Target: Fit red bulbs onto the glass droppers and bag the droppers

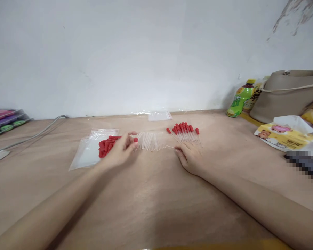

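Note:
Pinched between the thumb and fingers of my left hand (124,147) is a red rubber dropper bulb (136,140). More red bulbs (106,147) lie heaped just left of it, on clear plastic bags (83,152). My right hand (189,156) grips a thin clear dropper tube (170,147), its tip pointing left. Between the hands, a row of loose clear tubes (150,140) lies on the brown tabletop. Behind my right hand, several droppers with red bulbs fitted (183,128) lie side by side in a fan.
A small clear bag (160,116) lies by the wall. On the right stand a green drink bottle (241,99) and a beige bag (281,93), with a tissue pack (284,135) and a dark pixelated object (306,166) nearer. At left are a grey cable (45,129) and colourful packs (6,119).

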### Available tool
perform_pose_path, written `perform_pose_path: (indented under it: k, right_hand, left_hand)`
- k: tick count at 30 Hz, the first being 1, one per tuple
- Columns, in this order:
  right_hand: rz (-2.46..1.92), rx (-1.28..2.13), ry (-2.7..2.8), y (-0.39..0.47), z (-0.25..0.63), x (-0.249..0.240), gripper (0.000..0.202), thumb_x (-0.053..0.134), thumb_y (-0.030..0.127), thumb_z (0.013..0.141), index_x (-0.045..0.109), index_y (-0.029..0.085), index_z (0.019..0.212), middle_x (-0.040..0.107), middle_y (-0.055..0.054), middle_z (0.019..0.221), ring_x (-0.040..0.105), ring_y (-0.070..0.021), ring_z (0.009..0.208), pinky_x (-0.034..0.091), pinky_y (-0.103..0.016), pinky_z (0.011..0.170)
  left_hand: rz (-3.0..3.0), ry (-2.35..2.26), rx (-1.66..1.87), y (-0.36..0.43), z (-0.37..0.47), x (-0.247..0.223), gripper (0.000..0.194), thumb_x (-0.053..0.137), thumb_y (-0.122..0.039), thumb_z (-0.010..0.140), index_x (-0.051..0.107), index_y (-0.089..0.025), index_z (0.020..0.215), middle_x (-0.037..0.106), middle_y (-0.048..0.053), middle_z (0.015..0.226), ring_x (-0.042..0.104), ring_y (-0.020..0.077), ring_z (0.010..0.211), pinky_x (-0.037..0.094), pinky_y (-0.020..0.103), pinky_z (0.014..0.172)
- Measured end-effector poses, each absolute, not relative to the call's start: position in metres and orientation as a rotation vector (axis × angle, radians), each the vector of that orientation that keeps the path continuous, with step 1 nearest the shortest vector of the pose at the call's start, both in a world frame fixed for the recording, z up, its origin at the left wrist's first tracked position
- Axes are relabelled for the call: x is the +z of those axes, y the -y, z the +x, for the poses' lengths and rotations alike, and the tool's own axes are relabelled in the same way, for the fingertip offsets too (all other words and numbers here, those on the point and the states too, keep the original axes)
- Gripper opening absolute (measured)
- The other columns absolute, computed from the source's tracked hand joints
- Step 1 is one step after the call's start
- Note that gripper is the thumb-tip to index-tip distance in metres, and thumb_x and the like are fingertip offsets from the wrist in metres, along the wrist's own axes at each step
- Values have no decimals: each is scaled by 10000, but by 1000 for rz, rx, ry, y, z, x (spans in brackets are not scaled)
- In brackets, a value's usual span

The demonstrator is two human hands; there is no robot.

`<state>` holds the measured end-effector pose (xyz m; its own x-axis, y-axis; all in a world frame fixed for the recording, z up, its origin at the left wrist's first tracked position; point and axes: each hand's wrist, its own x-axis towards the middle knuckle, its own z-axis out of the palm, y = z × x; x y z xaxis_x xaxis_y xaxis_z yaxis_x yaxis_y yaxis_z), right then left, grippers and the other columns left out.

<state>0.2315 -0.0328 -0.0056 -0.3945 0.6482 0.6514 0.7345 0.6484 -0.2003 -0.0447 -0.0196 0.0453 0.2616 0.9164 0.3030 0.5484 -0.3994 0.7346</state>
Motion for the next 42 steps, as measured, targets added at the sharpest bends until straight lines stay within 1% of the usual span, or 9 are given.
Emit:
perform_pose_path:
  k: [2, 5, 7, 12, 23, 27, 30, 36, 42]
  right_hand:
    - [-1044, -124, 2186, 33, 224, -4, 173, 374, 200, 864, 541, 157, 876, 608, -56, 822, 527, -153, 756, 334, -293, 743]
    - [-1013, -99, 2251, 31, 212, -2, 161, 383, 210, 857, 535, 157, 857, 626, -43, 791, 542, -132, 697, 310, -299, 769]
    - [-1009, -95, 2257, 30, 206, 0, 162, 388, 222, 855, 535, 154, 846, 631, -36, 756, 545, -124, 660, 294, -302, 773]
    - [-967, -73, 2270, 31, 205, 1, 184, 380, 244, 855, 542, 160, 834, 627, -18, 695, 516, -103, 572, 265, -299, 768]
    - [-912, -19, 2307, 34, 207, 2, 188, 384, 255, 852, 551, 170, 867, 629, -3, 706, 499, -98, 570, 238, -300, 752]
    - [-895, 8, 2315, 34, 208, 3, 189, 387, 256, 855, 554, 168, 870, 626, -10, 702, 499, -105, 584, 244, -302, 753]
    - [-857, 20, 2332, 33, 209, 4, 191, 382, 252, 863, 555, 172, 870, 621, -2, 693, 492, -101, 581, 249, -297, 746]
    - [-782, 73, 2347, 29, 211, 2, 176, 403, 248, 865, 566, 183, 853, 609, 21, 658, 487, -89, 564, 243, -297, 745]
    - [-785, 114, 2396, 26, 217, 6, 164, 442, 248, 855, 600, 201, 844, 634, 23, 668, 494, -95, 569, 223, -306, 752]
  left_hand:
    - [1945, -1165, 954, 36, -25, 31, 351, 456, -322, 823, 379, -209, 1146, 531, -1, 789, 572, 118, 689, 464, 275, 672]
    - [1838, -1129, 1001, 48, -7, 18, 210, 509, -322, 796, 503, -164, 934, 566, 17, 769, 584, 137, 729, 467, 290, 700]
    - [1816, -1181, 1026, 50, -5, 14, 187, 558, -319, 762, 541, -149, 837, 598, 41, 805, 582, 155, 770, 463, 298, 709]
    - [1698, -1193, 1039, 47, -8, 13, 168, 593, -295, 731, 526, -151, 786, 634, 50, 844, 592, 158, 799, 463, 302, 723]
    - [1788, -1097, 1109, 45, -6, 8, 163, 548, -300, 792, 484, -164, 854, 619, 28, 828, 589, 134, 785, 453, 272, 722]
    - [1775, -1076, 1082, 43, -6, 4, 201, 567, -298, 780, 523, -165, 924, 641, 47, 895, 601, 150, 856, 462, 292, 780]
    - [1823, -1161, 1029, 42, -6, 1, 266, 581, -329, 766, 572, -156, 968, 654, 65, 914, 613, 171, 837, 475, 308, 768]
    - [1984, -1229, 1048, 46, -3, 4, 234, 543, -342, 785, 627, -157, 901, 670, 42, 842, 614, 168, 759, 488, 281, 688]
    - [2162, -1150, 974, 53, -2, 11, 179, 511, -284, 816, 639, -170, 867, 666, 20, 833, 601, 151, 772, 464, 255, 708]
